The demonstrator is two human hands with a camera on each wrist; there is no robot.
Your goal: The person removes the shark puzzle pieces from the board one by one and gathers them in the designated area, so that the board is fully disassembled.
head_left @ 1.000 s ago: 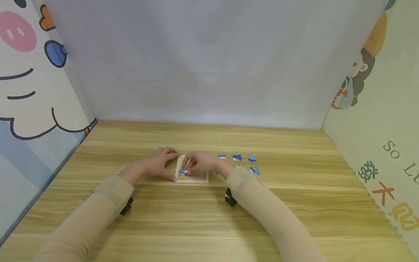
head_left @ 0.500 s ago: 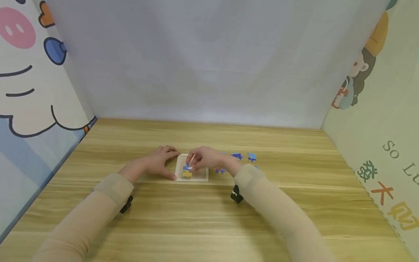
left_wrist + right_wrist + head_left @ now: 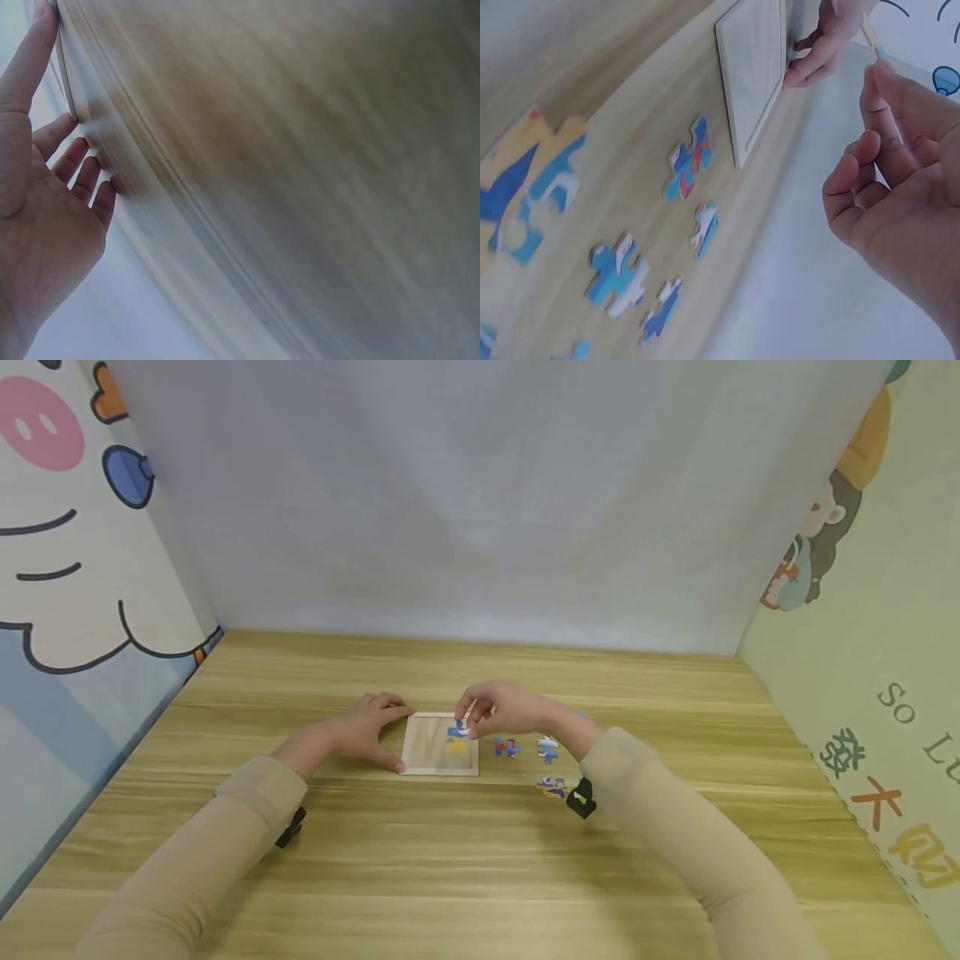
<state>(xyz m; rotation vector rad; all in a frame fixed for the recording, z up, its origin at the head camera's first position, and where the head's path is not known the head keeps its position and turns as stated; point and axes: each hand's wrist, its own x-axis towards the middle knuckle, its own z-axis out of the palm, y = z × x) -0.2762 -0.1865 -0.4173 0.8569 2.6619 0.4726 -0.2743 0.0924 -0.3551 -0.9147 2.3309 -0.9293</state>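
My left hand [image 3: 363, 731] rests at the left side of a shallow square wooden puzzle tray [image 3: 438, 772], thumb at its near corner and a finger at its far corner. In the left wrist view, that hand's outstretched fingers [image 3: 71, 159] meet the tray's edge. Over the tray's right part, my right hand [image 3: 504, 708] pinches a blue, white and yellow jigsaw piece [image 3: 458, 745] between thumb and fingertips. The right wrist view shows this piece [image 3: 871, 34] nearly edge-on, a thin strip at the fingertips. The tray's plain wood bottom shows beneath it.
Loose jigsaw pieces lie right of the tray: a red and blue one [image 3: 507, 747], a blue and white one [image 3: 548, 749] and a yellow and blue one [image 3: 552, 787]. Others are partly behind the right forearm. A pale cloth wall [image 3: 480, 577] stands behind the table.
My right hand has lifted the piece from the tray's near left corner and carried it right. My left hand has stayed at the tray's left side.
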